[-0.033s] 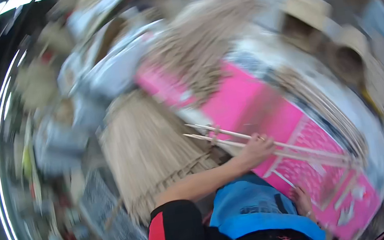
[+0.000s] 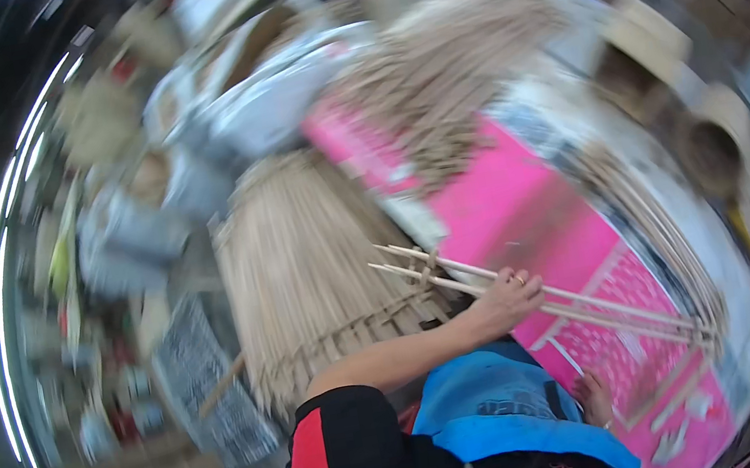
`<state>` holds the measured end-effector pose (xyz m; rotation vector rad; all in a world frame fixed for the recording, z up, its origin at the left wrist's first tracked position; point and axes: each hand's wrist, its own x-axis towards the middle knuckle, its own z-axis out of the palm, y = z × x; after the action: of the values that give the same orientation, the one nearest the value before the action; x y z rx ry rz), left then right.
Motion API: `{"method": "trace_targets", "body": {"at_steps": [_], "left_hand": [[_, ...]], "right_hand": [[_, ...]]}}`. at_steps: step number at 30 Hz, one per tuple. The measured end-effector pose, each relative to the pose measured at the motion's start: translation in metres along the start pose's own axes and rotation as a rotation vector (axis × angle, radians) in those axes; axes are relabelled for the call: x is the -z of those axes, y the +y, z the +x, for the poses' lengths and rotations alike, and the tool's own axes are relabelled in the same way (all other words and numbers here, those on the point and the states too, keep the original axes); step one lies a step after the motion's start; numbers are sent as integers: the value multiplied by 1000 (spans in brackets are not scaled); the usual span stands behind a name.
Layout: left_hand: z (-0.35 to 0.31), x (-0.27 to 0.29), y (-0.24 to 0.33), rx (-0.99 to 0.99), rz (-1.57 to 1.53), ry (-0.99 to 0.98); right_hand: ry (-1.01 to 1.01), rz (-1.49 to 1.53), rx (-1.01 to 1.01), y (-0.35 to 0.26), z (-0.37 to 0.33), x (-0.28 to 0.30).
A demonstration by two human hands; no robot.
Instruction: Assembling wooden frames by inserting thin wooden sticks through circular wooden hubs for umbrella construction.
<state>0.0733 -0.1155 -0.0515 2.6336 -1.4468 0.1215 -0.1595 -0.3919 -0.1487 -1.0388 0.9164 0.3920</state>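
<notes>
My left hand (image 2: 508, 297) grips a few long thin bamboo sticks (image 2: 605, 303) that lie slanted across a pink mat (image 2: 509, 202). The forearm reaches in from a black and red sleeve (image 2: 353, 456). A blue cloth (image 2: 494, 412) lies over my lap just below the hand. At the cloth's right edge what looks like my right hand (image 2: 593, 398) rests on the pink mat, blurred and partly hidden. A wide bundle of pale bamboo slats (image 2: 303, 276) lies just left of the held sticks.
A loose heap of thin sticks (image 2: 452, 72) lies at the mat's far end. More long sticks (image 2: 655, 217) run along its right side. Round woven baskets (image 2: 708, 148) stand at the right. Grey sacks (image 2: 274, 102) and cluttered bits fill the left.
</notes>
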Motion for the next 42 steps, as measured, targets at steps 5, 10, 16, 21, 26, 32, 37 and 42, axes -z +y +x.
{"method": "trace_targets", "body": {"at_steps": [5, 10, 16, 21, 26, 32, 37, 42], "left_hand": [[-180, 91, -14, 578, -88, 124], [-347, 130, -29, 1178, 118, 336], [-517, 103, -105, 1548, 336, 419], [-603, 41, -173, 1855, 308, 188], [-634, -16, -211, 2006, 145, 184], [-645, -49, -228, 2049, 126, 155], [-648, -52, -229, 2053, 131, 75], [-644, -40, -227, 2032, 32, 29]], "right_hand": [[-169, -218, -71, -21, 23, -61], [-373, -438, -114, -35, 33, -168], [-388, -646, -105, -22, 11, -282], [-344, -802, -100, -8, -5, -310], [-192, -882, -135, -3, -12, -314], [-167, -872, -160, 0, -13, -331], [-172, -873, -168, 4, -9, -338], [-166, -892, -174, 7, -6, -339]]}}
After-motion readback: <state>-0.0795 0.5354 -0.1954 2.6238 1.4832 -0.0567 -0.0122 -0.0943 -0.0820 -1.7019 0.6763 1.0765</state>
